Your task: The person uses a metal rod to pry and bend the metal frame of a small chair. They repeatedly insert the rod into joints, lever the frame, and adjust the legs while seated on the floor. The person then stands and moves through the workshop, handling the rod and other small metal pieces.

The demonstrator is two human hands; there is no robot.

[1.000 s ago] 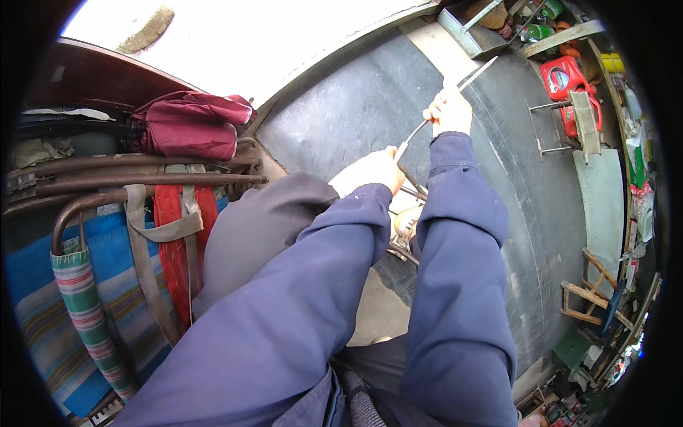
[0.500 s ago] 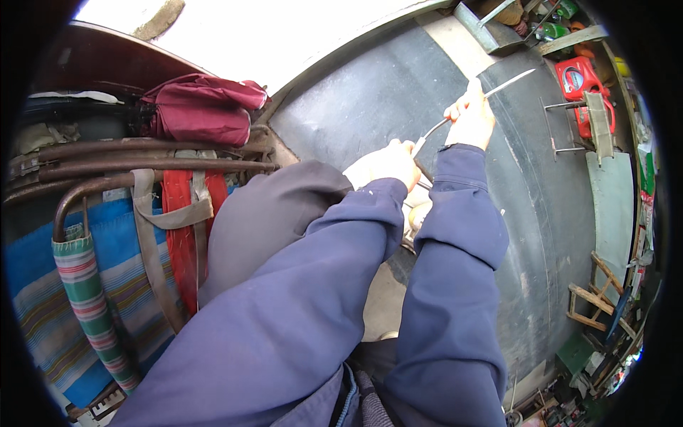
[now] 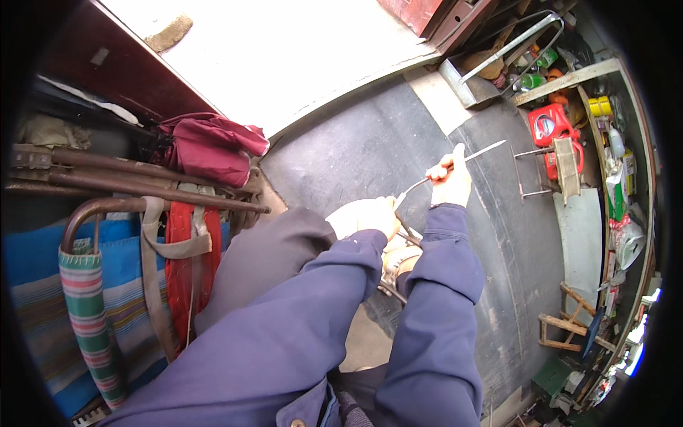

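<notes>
My right hand [image 3: 452,182] is closed around a thin rod [image 3: 491,147], thumb raised along it. A pale, tapered end sticks out past that hand to the upper right. Between my hands runs a dark, slightly bent length, with a whitish piece at my left hand. Whether this is all one part, I cannot tell. My left hand [image 3: 366,216] grips the whitish end, its fingers partly hidden. Below it, between my forearms, lie pale parts and a dark bar [image 3: 392,292], mostly covered by my sleeves.
Left of my knee stand folded frames with brown tubes [image 3: 114,206], striped cloth [image 3: 82,299] and a maroon folded fabric [image 3: 213,146]. A metal dustpan [image 3: 466,87], red jug [image 3: 551,128] and small wooden stool [image 3: 569,324] line the right side. Dark sheeting [image 3: 356,142] covers the floor.
The view has turned and shifted, so the surroundings sit differently. Both hands appear slightly lower and further left, still gripping the rod in much the same pose.
</notes>
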